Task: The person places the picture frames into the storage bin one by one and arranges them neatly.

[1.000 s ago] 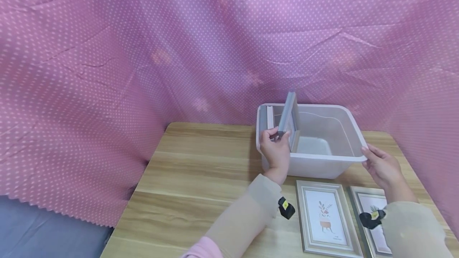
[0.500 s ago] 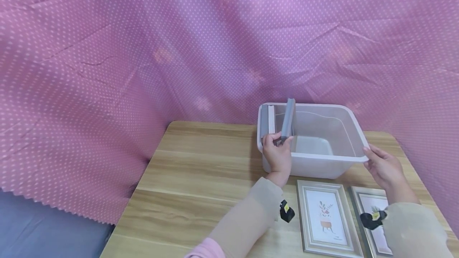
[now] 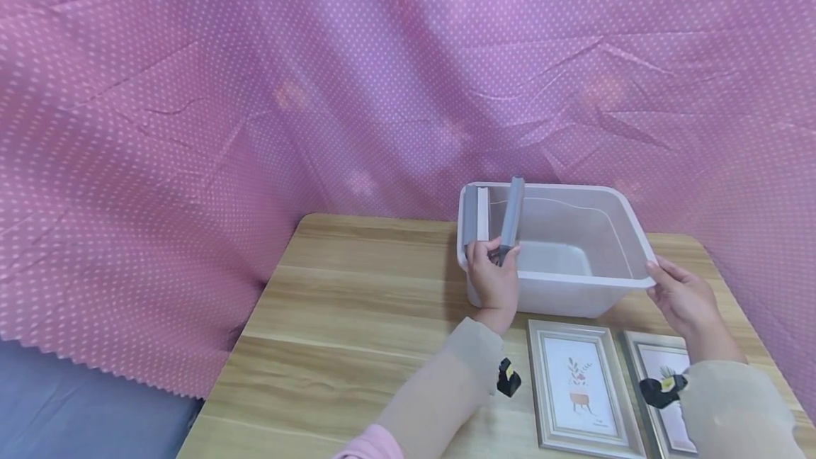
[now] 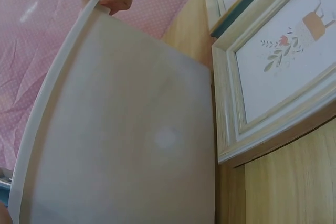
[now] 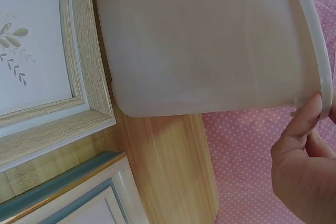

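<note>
A white plastic bin [image 3: 567, 296] stands at the back right of the table. Inside its left end, a grey-blue picture frame [image 3: 470, 214] and a white one [image 3: 483, 214] stand on edge side by side. My left hand [image 3: 494, 282], over the bin's front rim, pinches the near end of another grey-blue picture frame [image 3: 512, 214], which stands on edge, tilted, its top above the rim. My right hand [image 3: 685, 299] grips the bin's front right corner; in the right wrist view its thumb and fingers [image 5: 304, 124] pinch the rim.
Two picture frames lie face up before the bin: one with a potted-plant print [image 3: 576, 381], the other [image 3: 663, 388] partly under my right forearm. The wooden table [image 3: 357, 317] extends left. A pink dotted cloth [image 3: 382, 91] hangs behind and at both sides.
The picture frame in my left hand has gone down deeper into the bin and stands a little straighter. My right hand stays on the bin's corner.
</note>
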`<state>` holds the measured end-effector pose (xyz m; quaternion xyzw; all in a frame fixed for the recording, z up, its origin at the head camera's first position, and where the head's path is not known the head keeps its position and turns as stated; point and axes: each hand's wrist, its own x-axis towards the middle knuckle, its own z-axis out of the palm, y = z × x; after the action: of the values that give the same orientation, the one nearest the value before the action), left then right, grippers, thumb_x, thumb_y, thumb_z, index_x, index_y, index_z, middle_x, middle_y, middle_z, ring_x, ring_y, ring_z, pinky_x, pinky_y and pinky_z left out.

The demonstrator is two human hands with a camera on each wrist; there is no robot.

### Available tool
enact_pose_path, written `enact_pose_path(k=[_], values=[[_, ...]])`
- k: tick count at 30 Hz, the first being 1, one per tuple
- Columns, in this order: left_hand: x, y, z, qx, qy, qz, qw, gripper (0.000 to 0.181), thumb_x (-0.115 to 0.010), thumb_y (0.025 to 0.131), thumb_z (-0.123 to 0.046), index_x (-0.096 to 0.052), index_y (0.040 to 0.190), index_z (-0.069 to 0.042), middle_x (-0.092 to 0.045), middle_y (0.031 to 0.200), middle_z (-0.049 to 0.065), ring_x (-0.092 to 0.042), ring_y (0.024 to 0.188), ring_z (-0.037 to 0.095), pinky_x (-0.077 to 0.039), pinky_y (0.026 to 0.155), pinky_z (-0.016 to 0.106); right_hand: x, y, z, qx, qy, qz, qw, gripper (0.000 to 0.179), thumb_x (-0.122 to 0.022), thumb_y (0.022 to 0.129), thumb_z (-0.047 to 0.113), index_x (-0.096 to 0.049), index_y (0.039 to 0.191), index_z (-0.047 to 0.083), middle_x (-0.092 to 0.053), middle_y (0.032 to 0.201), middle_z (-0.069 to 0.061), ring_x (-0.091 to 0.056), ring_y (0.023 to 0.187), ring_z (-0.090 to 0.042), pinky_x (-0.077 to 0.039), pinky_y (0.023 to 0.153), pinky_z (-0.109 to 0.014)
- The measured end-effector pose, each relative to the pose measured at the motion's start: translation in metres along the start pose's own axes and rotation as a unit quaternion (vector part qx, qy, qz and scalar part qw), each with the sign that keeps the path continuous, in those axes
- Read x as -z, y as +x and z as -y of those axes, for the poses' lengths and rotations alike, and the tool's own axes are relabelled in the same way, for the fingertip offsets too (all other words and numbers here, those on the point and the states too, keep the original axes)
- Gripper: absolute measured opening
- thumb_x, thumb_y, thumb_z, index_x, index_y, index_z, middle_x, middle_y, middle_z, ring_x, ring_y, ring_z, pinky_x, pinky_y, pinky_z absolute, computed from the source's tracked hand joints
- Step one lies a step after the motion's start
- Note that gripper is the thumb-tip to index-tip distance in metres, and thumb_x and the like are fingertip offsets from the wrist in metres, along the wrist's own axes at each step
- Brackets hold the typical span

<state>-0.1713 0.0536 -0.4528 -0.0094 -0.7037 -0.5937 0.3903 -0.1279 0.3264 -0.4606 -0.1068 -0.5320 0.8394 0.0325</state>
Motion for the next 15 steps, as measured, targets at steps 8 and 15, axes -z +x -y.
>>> enact_pose_path(k=[8,15], values=[[-0.001,-0.001,0.004,-0.034,0.118,-0.033,0.9919,0.037,-0.088,0.062,-0.022,-0.063,0.087,-0.015,-0.058,0.085,-0.001,-0.054,0.078,0.017,-0.039,0.077,0.034,0.001,0.003,0.001,0.006,0.009,0.002,0.9999,0.016,-0.066,0.088,0.006,-0.074,0.092,0.019,-0.069,0.091,0.005,-0.061,0.077,-0.006,-0.053,0.066,-0.016],[-0.002,0.002,0.012,-0.063,0.172,-0.053,0.9816,0.04,-0.09,0.058,-0.026,-0.061,0.084,-0.017,-0.058,0.082,-0.004,-0.053,0.082,0.017,-0.035,0.078,0.035,0.001,0.005,0.002,0.011,0.018,0.014,0.9997,0.017,-0.065,0.089,0.005,-0.075,0.093,0.018,-0.069,0.092,0.005,-0.064,0.08,-0.006,-0.054,0.07,-0.016]])
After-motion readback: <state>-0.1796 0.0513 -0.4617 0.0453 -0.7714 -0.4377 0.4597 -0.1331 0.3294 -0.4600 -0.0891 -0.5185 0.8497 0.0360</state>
